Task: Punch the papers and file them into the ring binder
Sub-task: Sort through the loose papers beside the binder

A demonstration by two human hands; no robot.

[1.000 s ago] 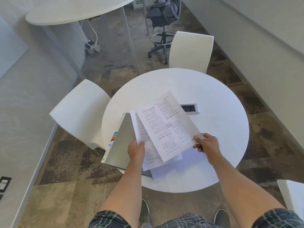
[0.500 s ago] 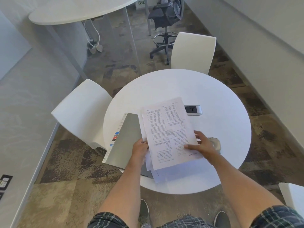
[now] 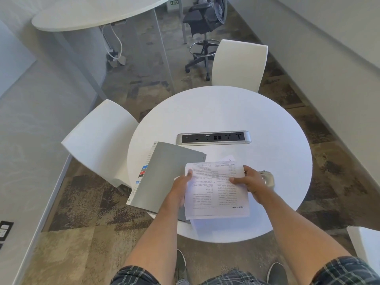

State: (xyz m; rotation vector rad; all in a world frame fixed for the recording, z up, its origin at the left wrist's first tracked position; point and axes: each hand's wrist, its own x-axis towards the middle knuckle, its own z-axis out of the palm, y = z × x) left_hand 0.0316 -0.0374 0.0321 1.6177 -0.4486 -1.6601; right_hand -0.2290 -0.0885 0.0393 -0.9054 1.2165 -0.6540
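A stack of printed papers (image 3: 218,194) lies low over the near part of the round white table (image 3: 267,124), squared up and held on both sides. My left hand (image 3: 182,184) grips its left edge, thumb on top. My right hand (image 3: 249,181) holds its right edge with fingers on the top sheet. A grey ring binder (image 3: 164,173), closed, lies at the table's left edge and juts over it, partly under the papers. A silvery hole punch (image 3: 267,178) sits just right of my right hand, mostly hidden by it.
A power socket strip (image 3: 213,138) is set into the table's middle. White chairs stand at the left (image 3: 98,138) and at the far side (image 3: 238,62). Another white table (image 3: 92,13) and a black office chair (image 3: 205,19) are further back.
The papers came down from a raised, fanned and tilted hold to a squared stack low over the table. Both hands dropped with them, and the socket strip is now fully visible.
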